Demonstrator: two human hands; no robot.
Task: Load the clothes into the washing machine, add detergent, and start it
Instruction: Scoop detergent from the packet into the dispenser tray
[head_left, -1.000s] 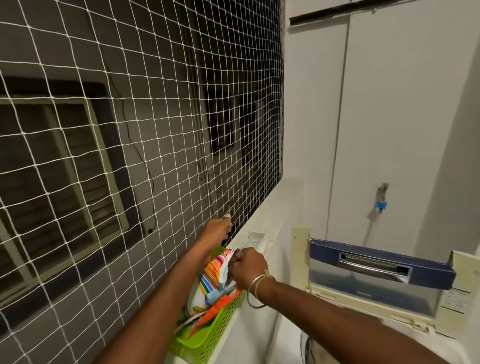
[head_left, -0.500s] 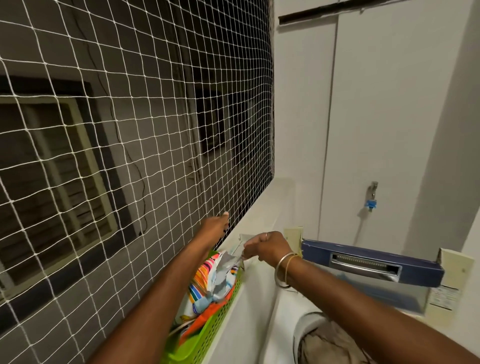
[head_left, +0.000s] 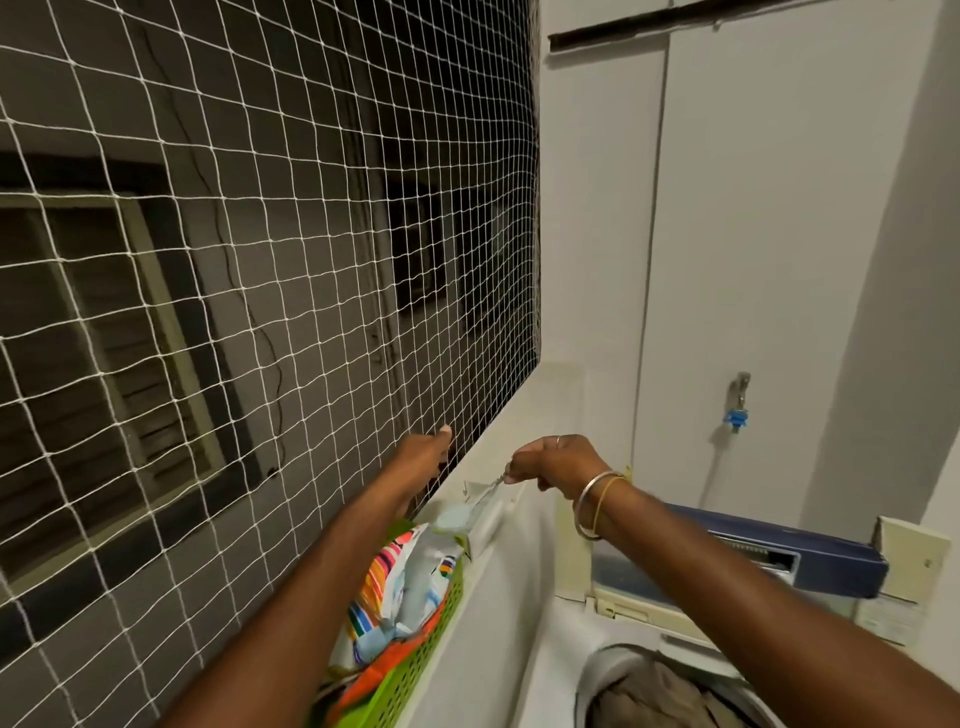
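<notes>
R hand (head_left: 558, 462) pinching spoon (head_left: 480, 501) of pale blue detergent (head_left: 457, 517) over the packet.
Spoon bowl at 8 o'clock from R grip; packet (head_left: 400, 587) in green basket (head_left: 415, 670) below. L hand (head_left: 423, 454) at 9 o'clock, fingers closed on netting (head_left: 260, 291). Washer tub (head_left: 665, 691) w/ clothes at 5 o'clock.

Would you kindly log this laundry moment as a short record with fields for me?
Setting: washer beside a ledge under a net
Left hand: at the net's lower edge; grip hidden
Right hand: pinches a spoon heaped with pale powder, above the detergent bag
Bag: open, in the green basket on the ledge
Drum: clothes already inside
Lid: raised
Tap: on the wall behind the washer
</notes>
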